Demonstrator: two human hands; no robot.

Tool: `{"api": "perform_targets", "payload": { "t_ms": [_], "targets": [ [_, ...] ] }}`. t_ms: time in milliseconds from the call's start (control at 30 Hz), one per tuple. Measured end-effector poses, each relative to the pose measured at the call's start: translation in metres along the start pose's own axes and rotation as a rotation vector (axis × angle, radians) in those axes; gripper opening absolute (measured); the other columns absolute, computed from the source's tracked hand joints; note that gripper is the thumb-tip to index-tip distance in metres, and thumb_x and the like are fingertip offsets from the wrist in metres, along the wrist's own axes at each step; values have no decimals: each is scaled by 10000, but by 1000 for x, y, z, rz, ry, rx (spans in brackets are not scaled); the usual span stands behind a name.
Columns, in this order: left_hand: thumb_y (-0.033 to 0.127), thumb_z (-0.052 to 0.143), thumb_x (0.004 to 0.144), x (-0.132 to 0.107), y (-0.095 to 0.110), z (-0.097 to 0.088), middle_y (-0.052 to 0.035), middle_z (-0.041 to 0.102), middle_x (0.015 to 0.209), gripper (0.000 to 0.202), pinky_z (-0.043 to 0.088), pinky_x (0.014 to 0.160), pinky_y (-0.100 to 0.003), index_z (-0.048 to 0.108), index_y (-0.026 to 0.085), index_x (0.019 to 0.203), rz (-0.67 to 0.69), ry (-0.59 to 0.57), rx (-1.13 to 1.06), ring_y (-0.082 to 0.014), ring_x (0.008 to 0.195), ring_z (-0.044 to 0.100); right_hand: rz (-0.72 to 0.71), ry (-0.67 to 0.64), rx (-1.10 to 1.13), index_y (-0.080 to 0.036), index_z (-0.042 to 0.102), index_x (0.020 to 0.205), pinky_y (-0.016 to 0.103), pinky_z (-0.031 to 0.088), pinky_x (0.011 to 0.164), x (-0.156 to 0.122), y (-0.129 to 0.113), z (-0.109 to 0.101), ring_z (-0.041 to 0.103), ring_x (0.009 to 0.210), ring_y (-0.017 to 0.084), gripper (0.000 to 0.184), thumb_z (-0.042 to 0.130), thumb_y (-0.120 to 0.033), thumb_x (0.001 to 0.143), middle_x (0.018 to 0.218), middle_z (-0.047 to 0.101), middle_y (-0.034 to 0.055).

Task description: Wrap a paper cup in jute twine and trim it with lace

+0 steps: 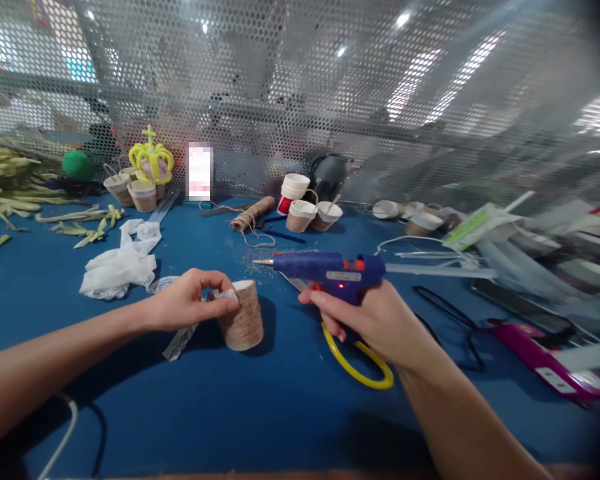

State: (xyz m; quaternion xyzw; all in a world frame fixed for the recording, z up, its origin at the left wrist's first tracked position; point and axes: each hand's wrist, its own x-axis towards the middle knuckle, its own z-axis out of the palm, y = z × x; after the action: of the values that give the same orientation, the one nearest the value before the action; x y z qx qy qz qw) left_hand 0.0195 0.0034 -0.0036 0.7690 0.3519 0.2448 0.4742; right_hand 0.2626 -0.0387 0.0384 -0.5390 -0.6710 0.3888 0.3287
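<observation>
My right hand (365, 320) is wrapped round a blue hot glue gun (310, 265), its red light lit and its metal nozzle pointing left. A clear glue stick (440, 270) sticks out of its back. My left hand (200, 300) is closed at the rim of a twine-wrapped paper cup (244, 320), pinching the end of a white lace ribbon (180, 341) against it. The cup stands tilted on the blue table. Below the glue gun lie scissors with yellow handles (355, 373), partly hidden by my right hand.
White lace (117, 270) lies bunched at left. Behind are a twine roll (253, 213), twine-wrapped cups (300, 217) and a yellow crown-shaped piece (151, 160). A purple power strip (540, 360) and a black cable (450, 310) lie at right. Perforated metal (260, 100) rises behind the table.
</observation>
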Motion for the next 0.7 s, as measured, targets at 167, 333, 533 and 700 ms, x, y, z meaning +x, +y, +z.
{"api": "perform_targets", "payload": {
  "t_ms": [167, 333, 533, 700],
  "targets": [
    [315, 533, 783, 2, -4, -1, -7, 579, 687, 195, 433, 634, -226, 558, 133, 718, -20, -23, -74, -109, 653, 532, -22, -5, -174, -201, 541, 524, 218, 447, 378, -7, 2, 6, 494, 351, 108, 241, 574, -329, 725, 376, 502, -39],
    [331, 540, 781, 3, -5, -2, -2, 574, 682, 210, 423, 619, -215, 561, 133, 716, -24, -24, -79, -102, 641, 516, -123, 17, -291, -240, 496, 461, 238, 448, 363, -6, 9, 9, 521, 357, 133, 287, 585, -285, 730, 369, 517, -37],
    [333, 536, 783, 4, -5, -2, -6, 586, 676, 213, 433, 609, -218, 556, 136, 707, -19, -34, -103, -107, 636, 529, -277, 70, -327, -272, 532, 486, 256, 492, 445, -4, 13, 14, 628, 572, 191, 246, 608, -278, 719, 374, 507, -33],
    [331, 541, 780, 5, -5, -2, -3, 582, 667, 211, 427, 604, -212, 559, 135, 705, -8, -30, -90, -103, 630, 525, -257, 72, -303, -267, 542, 482, 248, 477, 410, -3, 12, 16, 626, 545, 183, 249, 610, -252, 721, 356, 504, -37]
  ]
}}
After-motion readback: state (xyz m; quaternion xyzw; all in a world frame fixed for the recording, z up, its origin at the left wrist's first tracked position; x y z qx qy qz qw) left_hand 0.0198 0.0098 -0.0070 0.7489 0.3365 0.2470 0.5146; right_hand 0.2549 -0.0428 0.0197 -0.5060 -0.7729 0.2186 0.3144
